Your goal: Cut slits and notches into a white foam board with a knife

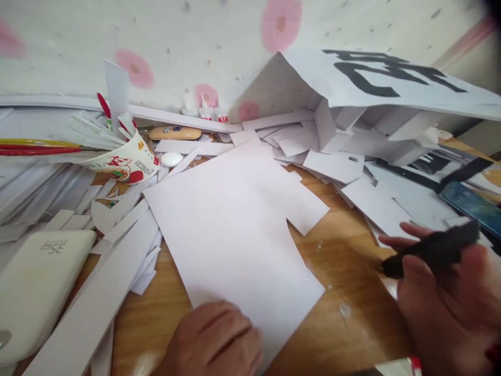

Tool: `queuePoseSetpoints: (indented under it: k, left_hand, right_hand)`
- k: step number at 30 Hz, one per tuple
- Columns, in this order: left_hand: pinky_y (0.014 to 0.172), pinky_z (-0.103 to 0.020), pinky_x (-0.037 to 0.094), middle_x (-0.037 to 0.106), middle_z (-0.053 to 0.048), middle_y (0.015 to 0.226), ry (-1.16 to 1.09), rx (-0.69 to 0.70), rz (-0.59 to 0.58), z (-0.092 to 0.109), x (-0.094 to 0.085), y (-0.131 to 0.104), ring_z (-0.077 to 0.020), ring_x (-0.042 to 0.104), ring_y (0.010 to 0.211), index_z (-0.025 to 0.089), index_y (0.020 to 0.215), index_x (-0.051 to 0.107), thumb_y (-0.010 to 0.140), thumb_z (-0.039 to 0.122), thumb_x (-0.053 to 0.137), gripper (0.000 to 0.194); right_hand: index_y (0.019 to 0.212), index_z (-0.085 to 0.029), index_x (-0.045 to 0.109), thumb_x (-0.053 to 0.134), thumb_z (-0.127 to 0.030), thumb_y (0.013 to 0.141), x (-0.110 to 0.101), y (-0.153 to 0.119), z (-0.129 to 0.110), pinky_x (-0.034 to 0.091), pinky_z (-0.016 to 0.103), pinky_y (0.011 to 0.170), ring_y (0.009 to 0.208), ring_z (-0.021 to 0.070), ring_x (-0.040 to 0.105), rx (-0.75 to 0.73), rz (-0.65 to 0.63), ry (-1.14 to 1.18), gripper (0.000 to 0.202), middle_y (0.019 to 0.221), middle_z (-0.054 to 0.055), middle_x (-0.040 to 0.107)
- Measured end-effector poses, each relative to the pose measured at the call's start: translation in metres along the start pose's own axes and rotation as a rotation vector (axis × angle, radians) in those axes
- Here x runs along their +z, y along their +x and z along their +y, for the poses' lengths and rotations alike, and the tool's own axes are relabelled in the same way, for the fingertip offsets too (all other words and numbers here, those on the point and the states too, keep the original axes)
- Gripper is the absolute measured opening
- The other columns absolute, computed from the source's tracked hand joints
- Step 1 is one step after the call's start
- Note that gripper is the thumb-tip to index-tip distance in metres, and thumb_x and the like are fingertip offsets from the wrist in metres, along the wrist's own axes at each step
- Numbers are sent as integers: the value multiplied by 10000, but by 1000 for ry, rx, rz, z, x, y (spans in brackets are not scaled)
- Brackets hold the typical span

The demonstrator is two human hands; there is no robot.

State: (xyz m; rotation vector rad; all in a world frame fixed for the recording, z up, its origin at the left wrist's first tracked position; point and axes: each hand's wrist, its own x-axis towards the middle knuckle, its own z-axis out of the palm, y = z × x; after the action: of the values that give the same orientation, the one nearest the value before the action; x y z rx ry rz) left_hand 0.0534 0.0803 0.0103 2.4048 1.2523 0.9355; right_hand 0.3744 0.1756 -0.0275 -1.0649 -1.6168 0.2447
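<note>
My left hand (215, 339) is closed at the near edge of a white cut-out board (235, 219), fingers curled against it; the fingertips are hidden. The board lies flat, with a curved notch in its right side and a narrow tab at the far end. On the right, my right hand (442, 297) grips a black tool (430, 250) shaped like a utility knife. Its narrow end points left above the wooden table (340, 261), apart from the board. Motion blurs this hand, and no blade can be made out.
White strips (94, 292) and a power bank (43, 292) lie left. A paper cup (136, 162) holds brushes and strips. Small glue bottles (207, 110) stand by the wall. A white box structure with black lettering (391, 78) rises at right, near a phone (469, 206) and board scraps (376, 203).
</note>
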Motion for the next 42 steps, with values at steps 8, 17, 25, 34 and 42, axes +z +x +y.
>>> queuePoseSetpoints:
  k: [8, 17, 25, 34, 42]
  left_hand:
    - [1100, -409, 387, 650, -28, 1174, 89, 101, -144, 4, 1, 3, -207, 542, 1168, 192, 1061, 644, 890, 161, 588, 183]
    - [1149, -470, 298, 480, -63, 1427, 268, 153, -263, 3, 10, -6, -273, 380, 1347, 189, 1297, 525, 893, 395, 604, 461]
    - [1139, -633, 167, 435, -53, 1463, 452, 54, -128, 10, 5, -18, -328, 333, 1369, 248, 1334, 479, 914, 452, 534, 469]
    - [896, -461, 576, 395, -85, 1469, 513, -138, 177, 9, 3, -35, -277, 434, 1321, 241, 1264, 503, 926, 314, 472, 348]
    - [969, -441, 529, 525, -83, 1360, 442, -167, 128, -15, -10, -30, -253, 515, 1248, 248, 1167, 597, 879, 281, 537, 296]
  right_hand:
    - [1244, -517, 562, 580, -203, 919, 11, 6, -26, 587, 459, 760, 871, 208, 697, -73, 104, 116, 452, 1285, 1, 581]
    - [1239, -303, 558, 488, -465, 944, 15, -1, -49, 574, 452, 848, 946, 232, 708, 291, 98, 361, 343, 1131, 70, 670]
    - [1347, -304, 422, 562, -702, 797, 6, -20, -64, 506, 486, 954, 1158, 294, 619, 576, -439, 707, 693, 1363, 128, 561]
    - [1403, -314, 388, 684, -374, 820, 15, -40, -82, 545, 427, 896, 1164, 308, 594, 346, -626, 364, 656, 1364, 126, 541]
    - [1402, -338, 453, 727, -412, 757, 7, -74, -98, 537, 442, 887, 1099, 332, 619, 266, -653, 272, 704, 1350, 125, 564]
